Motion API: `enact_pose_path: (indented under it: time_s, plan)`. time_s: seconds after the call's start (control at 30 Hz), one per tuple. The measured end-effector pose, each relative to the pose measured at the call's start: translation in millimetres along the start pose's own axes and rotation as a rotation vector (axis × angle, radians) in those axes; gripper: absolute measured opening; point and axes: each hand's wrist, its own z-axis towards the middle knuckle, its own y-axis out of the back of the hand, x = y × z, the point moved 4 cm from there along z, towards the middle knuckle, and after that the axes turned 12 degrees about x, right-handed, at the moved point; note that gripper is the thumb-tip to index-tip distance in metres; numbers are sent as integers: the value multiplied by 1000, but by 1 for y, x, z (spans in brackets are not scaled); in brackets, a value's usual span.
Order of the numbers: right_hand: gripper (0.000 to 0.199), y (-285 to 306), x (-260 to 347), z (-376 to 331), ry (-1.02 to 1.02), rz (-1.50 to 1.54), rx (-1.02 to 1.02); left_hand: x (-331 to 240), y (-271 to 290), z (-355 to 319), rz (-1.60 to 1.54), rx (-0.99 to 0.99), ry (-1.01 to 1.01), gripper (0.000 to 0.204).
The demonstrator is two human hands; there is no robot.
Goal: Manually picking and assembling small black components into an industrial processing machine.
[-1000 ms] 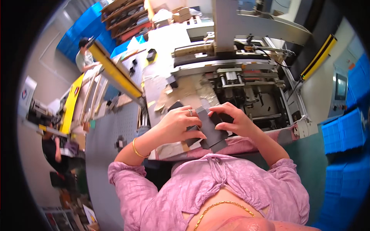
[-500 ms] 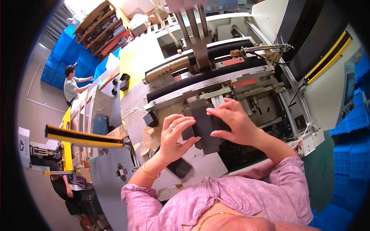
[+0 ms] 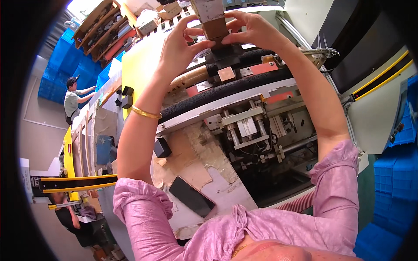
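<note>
Piece: dark, boxy, at top centre of view, right under the brown block; exact fold state hard to read.
Block: brown lower end, paper-covered upper part, hanging in from top edge between the hands.
Left hand: thumb and fingers spread in a curve, thumb tip at the piece's left side.
Right hand: same arched pose from the other side, thumb tip at the piece near the other thumb; far fingertips hidden by the block. Cannot tell whether either hand pinches the piece.
Pale block: small, square-faced, just below the piece in view.
Machine: black padded bar crosses in front of the piece; metal cylinder unit nearer the body.
Tabletop: worn pale surface, brown sheet on it.
Phone: dark, lying aslant on the tabletop, near the body.
Box: small, black, beside the left forearm.
Bracelet: gold, left wrist.
Co-worker: dark cap, far left, arms reaching forward.
Crates: blue, stacked at right.
</note>
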Motion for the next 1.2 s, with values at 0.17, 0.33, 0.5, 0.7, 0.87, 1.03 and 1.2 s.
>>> enact_pose_path:
  time_s: [0.17,0.33,0.5,0.7,0.87,1.03,1.2]
  plan:
    - [48,-7,50,-17,53,467,-354,-8,6,-36,156,-211,-52,75]
    - [20,-162,175,-142,-166,467,-95,-149,30,-226,24,-106,-447,36]
    - [17,-304,278,-220,-292,786,530,-114,107,-461,256,-310,65,9]
    - [24,-385,342,-199,-429,903,604,93,123,-768,398,-644,1135,11]
    - [26,-446,401,-154,-447,828,721,196,135,-799,526,-629,1373,23]
    - [27,-472,427,-143,-452,683,755,251,150,-812,127,-287,1398,21]
    - [28,-469,431,-137,-235,552,726,181,173,-774,-421,-359,1267,20]
